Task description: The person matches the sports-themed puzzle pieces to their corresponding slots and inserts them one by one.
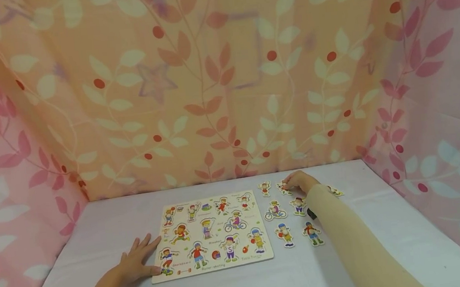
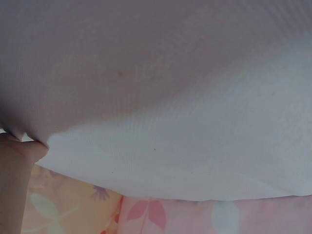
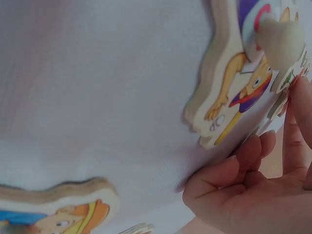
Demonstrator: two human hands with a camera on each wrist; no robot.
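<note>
Head view: a wooden puzzle board [image 1: 211, 232] lies on the surface [image 1: 97, 230].
Left hand [image 1: 135, 263]: fingers spread flat, touching the board's near left corner.
Right hand [image 1: 298, 181]: fingers curled, pinching a figure piece [image 3: 239, 78] at the far edge of the loose group.
Loose pieces: about seven more, such as the cyclist piece [image 1: 275, 210], lie right of the board.
Progress: judging by that, most fitting is left.
</note>
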